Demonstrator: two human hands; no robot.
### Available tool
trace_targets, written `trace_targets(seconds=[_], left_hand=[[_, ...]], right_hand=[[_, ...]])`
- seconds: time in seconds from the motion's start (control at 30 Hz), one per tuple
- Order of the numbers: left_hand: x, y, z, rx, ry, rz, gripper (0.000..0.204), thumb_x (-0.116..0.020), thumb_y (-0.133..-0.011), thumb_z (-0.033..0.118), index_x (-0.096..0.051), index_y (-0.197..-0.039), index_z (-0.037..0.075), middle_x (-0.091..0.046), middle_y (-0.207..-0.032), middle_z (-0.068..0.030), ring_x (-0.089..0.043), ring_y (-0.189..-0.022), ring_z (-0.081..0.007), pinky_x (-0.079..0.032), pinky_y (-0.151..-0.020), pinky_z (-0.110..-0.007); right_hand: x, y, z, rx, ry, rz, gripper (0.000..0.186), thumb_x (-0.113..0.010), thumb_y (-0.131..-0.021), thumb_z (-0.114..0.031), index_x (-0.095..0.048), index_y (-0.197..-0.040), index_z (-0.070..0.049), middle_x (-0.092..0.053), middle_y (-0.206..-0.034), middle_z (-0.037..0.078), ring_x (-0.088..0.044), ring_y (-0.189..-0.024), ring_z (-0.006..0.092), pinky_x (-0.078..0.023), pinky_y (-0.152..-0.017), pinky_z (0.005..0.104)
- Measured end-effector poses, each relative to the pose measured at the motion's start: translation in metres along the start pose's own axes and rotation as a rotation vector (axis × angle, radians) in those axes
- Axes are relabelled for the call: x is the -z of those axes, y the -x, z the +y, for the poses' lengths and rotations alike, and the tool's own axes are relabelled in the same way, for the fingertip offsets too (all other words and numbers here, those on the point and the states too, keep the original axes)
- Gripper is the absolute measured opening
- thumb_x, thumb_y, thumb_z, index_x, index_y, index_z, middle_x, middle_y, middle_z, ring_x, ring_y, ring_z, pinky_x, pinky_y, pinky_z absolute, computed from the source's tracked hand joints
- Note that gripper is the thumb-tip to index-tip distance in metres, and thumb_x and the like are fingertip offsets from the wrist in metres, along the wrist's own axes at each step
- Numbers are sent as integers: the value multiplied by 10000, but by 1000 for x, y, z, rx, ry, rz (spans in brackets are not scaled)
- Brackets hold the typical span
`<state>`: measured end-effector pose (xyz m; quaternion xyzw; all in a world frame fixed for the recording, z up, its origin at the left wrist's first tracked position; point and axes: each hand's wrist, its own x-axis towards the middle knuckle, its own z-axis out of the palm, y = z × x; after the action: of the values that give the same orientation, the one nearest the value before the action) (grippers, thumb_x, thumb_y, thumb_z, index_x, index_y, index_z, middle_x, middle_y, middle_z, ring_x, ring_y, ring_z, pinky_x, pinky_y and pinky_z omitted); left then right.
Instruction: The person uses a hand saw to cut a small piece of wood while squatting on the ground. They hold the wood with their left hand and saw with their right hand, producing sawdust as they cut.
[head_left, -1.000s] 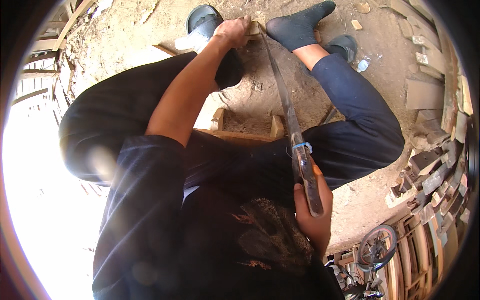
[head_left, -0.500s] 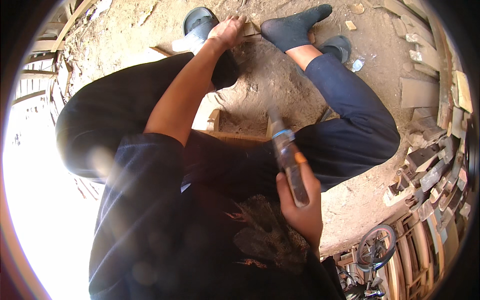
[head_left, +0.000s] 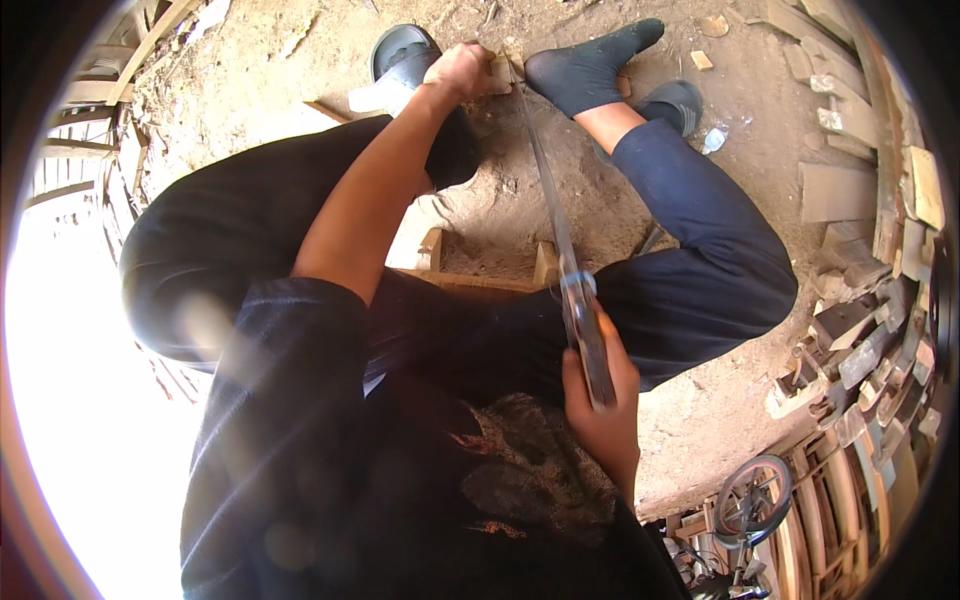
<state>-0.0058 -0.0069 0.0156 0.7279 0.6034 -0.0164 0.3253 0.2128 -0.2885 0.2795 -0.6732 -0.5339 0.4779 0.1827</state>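
My right hand (head_left: 607, 410) is wrapped around the dark handle of a handsaw (head_left: 552, 190). Its long narrow blade points away from me, and the far end meets a small wooden block (head_left: 503, 74) on the ground. Closed on the left part of that block is my left hand (head_left: 462, 70), its fingers partly hidden. My foot in a dark sock (head_left: 580, 72) rests against or very near the block's right end; I cannot tell whether they touch.
Slide sandals lie at the left (head_left: 402, 55) and right (head_left: 675, 105). A low wooden seat (head_left: 470, 283) is beneath my legs. Stacked wood offcuts (head_left: 850, 350) line the right side, with a bicycle wheel (head_left: 752, 500) at lower right. The ground is bare dirt.
The saw, blurred earlier, now shows its blade with the far end at the block. My right hand has shifted slightly right and downward. The left hand has moved a little right.
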Motion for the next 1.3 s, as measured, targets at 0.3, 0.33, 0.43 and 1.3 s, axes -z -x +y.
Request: trace_targets(seconds=[0.3,0.33,0.43,1.3], left_hand=[[-16,-8,-19,-72,-11,88,512,-778,-767,446,-661,-1089,66,-703,-1124,-171,-664,-1085,-351,-541,-950,-433],[-16,-5,-15,-57,-26,89,568,-801,-741,473,-637,-1090,56,-691,-1114,-171,-664,-1067,-363,-539,-948,-446],[-18,2,-21,-173,-84,209,601,-813,-729,493,-601,-1086,59,-666,-1113,-163,-659,-1062,-368,-538,-941,-459],[-21,-15,-3,49,-231,-100,780,-714,-841,592,-491,-1211,-57,-680,-1147,-246,-668,-1102,-378,-532,-943,-452]], right_hand=[[1,-2,0,-61,-42,-21,560,-578,-904,-23,-458,-1451,-3,-671,-881,197,-677,-675,278,-515,-660,332],[3,0,-2,-69,-32,-30,562,-581,-903,-21,-458,-1451,-4,-669,-885,200,-678,-677,276,-514,-660,329],[3,7,1,0,-2,-20,563,-585,-903,-19,-459,-1451,-7,-671,-907,201,-682,-705,272,-514,-677,319],[16,5,7,-49,-62,-65,542,-550,-921,-10,-443,-1450,27,-639,-1228,246,-664,-1102,335,-494,-940,344]])
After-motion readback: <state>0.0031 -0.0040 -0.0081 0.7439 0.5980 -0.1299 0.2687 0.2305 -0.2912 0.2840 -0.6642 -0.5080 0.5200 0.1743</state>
